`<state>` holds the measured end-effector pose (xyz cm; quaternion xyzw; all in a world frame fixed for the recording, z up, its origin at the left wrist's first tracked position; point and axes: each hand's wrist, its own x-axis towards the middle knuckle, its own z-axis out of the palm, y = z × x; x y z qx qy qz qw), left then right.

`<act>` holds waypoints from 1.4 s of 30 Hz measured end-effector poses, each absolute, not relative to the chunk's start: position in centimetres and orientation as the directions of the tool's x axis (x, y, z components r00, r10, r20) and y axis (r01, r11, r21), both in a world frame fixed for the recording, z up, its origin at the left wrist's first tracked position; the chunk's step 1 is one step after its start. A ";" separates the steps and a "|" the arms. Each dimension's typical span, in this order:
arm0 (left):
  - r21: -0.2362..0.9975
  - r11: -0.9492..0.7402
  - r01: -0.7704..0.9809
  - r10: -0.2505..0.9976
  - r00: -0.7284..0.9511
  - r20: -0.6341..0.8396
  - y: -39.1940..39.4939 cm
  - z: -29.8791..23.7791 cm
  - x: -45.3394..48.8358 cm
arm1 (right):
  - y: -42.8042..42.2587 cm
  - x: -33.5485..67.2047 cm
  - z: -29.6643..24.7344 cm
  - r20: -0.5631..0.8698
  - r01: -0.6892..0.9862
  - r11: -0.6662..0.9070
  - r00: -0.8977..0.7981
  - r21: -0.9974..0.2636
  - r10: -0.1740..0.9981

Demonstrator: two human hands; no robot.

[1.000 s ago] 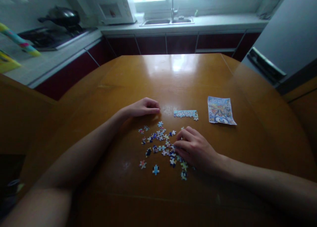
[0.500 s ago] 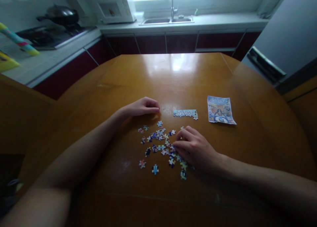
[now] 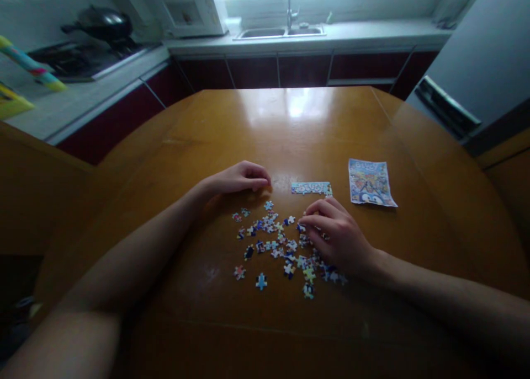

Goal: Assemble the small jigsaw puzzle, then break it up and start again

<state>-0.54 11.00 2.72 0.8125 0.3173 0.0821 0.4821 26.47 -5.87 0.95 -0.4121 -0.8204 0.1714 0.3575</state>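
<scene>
My left hand (image 3: 244, 179) rests on the table with its fingers curled in and the thumb against them. Nothing shows in it. Over the right side of a pile of loose puzzle pieces (image 3: 271, 224) is my right hand (image 3: 337, 233). Its fingers are bent, with the tips close together at a small blue and white puzzle piece (image 3: 301, 228); the thumb tip is partly hidden. Beyond my right hand lies a joined strip of puzzle (image 3: 310, 187), pale blue with lettering. A creased picture sheet (image 3: 370, 181) lies to the right of that strip.
The wooden table (image 3: 232, 125) has rounded sides. Behind it run a counter with a sink (image 3: 285, 32) and a white microwave (image 3: 192, 12). A dark pan (image 3: 103, 23) sits on the stove at the left. A grey fridge (image 3: 476, 59) stands at the right.
My right hand has moved away from me and slightly right, uncovering more loose pieces near its wrist. My left hand has barely moved.
</scene>
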 end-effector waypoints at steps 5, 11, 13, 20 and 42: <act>0.843 -0.323 0.430 0.588 0.789 -0.177 11.1 2.4 -0.7 | -4.0 28.2 1.2 0.496 0.567 0.586 -0.325 -0.579 0.805; 0.835 -0.336 0.435 0.598 0.784 -0.167 11.1 2.2 -0.5 | -1.7 30.9 1.2 0.456 0.603 0.456 -0.166 -0.655 0.874; 0.835 -0.340 0.433 0.603 0.782 -0.159 11.1 2.1 -0.4 | -1.4 31.2 1.0 0.407 0.616 0.427 -0.182 -0.662 0.895; 0.837 -0.328 0.439 0.616 0.771 -0.163 10.9 2.2 -0.3 | -2.4 30.1 0.9 0.249 0.626 0.472 -0.414 -0.621 0.876; 0.837 -0.342 0.427 0.603 0.783 -0.153 10.7 2.0 -0.4 | -3.1 30.3 1.6 0.049 0.748 0.427 -0.469 -0.508 0.882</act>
